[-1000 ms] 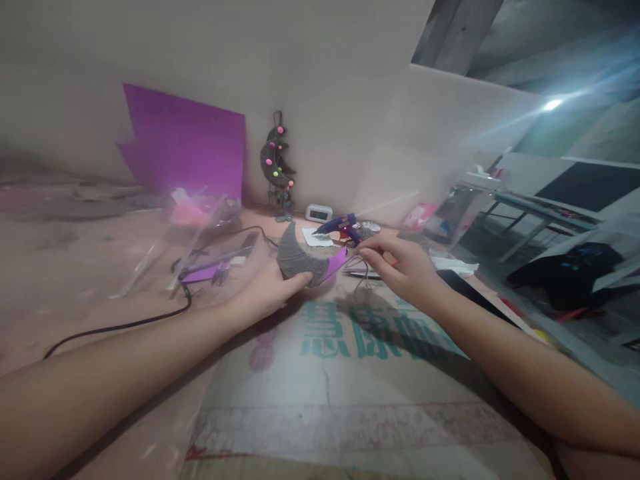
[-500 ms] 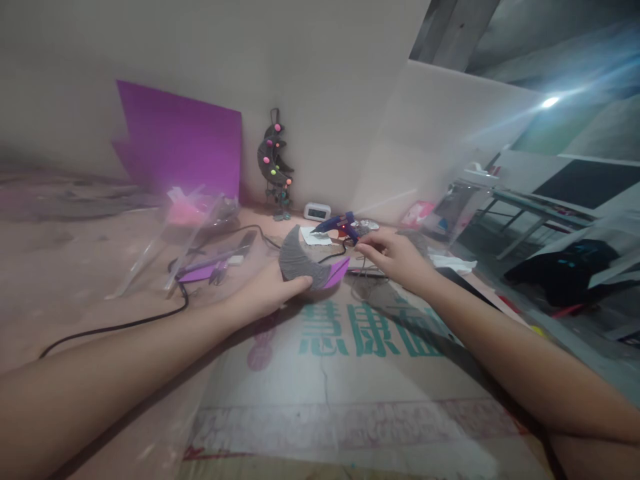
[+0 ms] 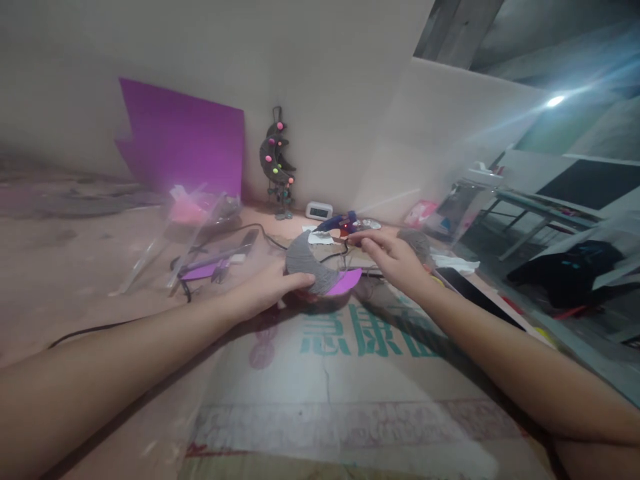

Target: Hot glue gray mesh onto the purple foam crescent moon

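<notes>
A crescent moon shape (image 3: 306,263) is wrapped in grey yarn, with one tip left as bare purple card (image 3: 346,282). My left hand (image 3: 273,283) grips it by its lower left curve, thumb on top. Behind it, a dark blue hot glue gun (image 3: 336,222) with a small red light rests with its nozzle over a piece of white paper (image 3: 320,238). My right hand (image 3: 393,259) reaches in front of the gun's handle, fingers stretched out and thumb apart. Whether the fingertips touch the handle, I cannot tell.
Against the wall hangs a finished-looking moon ornament with pompoms (image 3: 274,157), beside a purple sheet (image 3: 187,137) and a small white digital clock (image 3: 319,211). Scissors (image 3: 220,270) and clear sticks lie left. A dark flat phone-like object (image 3: 477,297) lies right. A black cord (image 3: 95,330) crosses the left.
My right hand has moved slightly left, and its pinched fingers have straightened in front of the glue gun's handle. The moon has shifted and turned a little to the right in my left hand.
</notes>
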A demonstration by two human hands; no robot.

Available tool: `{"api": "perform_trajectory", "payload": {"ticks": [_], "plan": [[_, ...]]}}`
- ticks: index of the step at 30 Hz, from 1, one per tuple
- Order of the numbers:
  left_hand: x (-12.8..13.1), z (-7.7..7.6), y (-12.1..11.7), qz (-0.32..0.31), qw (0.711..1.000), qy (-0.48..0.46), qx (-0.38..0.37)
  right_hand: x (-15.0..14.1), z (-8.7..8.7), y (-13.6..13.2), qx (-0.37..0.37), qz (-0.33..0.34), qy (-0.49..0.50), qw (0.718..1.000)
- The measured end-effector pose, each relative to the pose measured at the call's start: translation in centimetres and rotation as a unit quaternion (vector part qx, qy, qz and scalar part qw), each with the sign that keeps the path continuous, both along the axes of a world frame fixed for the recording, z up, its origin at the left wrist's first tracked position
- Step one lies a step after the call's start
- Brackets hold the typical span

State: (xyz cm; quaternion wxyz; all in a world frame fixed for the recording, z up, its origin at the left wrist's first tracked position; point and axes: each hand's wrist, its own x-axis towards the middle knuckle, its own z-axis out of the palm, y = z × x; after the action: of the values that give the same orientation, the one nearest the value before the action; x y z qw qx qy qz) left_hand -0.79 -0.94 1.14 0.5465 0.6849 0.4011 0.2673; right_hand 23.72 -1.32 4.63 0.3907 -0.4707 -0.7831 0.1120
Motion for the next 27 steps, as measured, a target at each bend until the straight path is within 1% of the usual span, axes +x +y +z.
{"api": "perform_trajectory", "payload": {"ticks": [3, 6, 8, 10, 12, 14, 16, 19, 21, 24, 27], "plan": [[-0.1, 0.2, -0.2, 0.013, 1.000, -0.006, -0.005, -1.0, -0.2, -1.2, -0.055, 0.040, 0.068, 0.995], [0.1, 0.3, -0.2, 0.003, 1.000, -0.009, 0.005, -2.1, -1.6, -2.1, -0.128, 0.065, 0.074, 0.987], [0.3, 0.2, -0.1, 0.004, 0.999, -0.025, 0.025, -2.6, -2.6, -2.4, -0.160, 0.066, 0.067, 0.983], [0.6, -0.2, 0.3, 0.021, 0.996, -0.070, 0.043, -2.8, -3.4, -2.4, -0.195, 0.062, 0.074, 0.976], [0.8, -0.8, 0.8, 0.053, 0.987, -0.143, 0.048, -2.8, -3.7, -2.2, -0.232, 0.048, 0.106, 0.966], [0.9, -1.3, 1.1, 0.082, 0.977, -0.182, 0.071, -2.6, -3.8, -1.9, -0.257, 0.031, 0.152, 0.954], [0.8, -1.6, 1.1, 0.072, 0.971, -0.194, 0.116, -2.5, -3.8, -1.8, -0.272, 0.030, 0.193, 0.942], [0.7, -1.7, 0.4, 0.033, 0.969, -0.138, 0.203, -2.4, -3.8, -1.8, -0.265, 0.040, 0.218, 0.938], [0.6, -1.5, -0.2, 0.027, 0.961, -0.079, 0.262, -2.5, -3.7, -1.9, -0.256, 0.041, 0.207, 0.943], [0.5, -1.3, -0.7, 0.052, 0.940, -0.019, 0.336, -2.7, -3.6, -2.2, -0.247, 0.047, 0.188, 0.949], [0.4, -1.0, -0.8, 0.076, 0.919, 0.009, 0.386, -2.8, -3.5, -2.3, -0.229, 0.059, 0.159, 0.958]]}}
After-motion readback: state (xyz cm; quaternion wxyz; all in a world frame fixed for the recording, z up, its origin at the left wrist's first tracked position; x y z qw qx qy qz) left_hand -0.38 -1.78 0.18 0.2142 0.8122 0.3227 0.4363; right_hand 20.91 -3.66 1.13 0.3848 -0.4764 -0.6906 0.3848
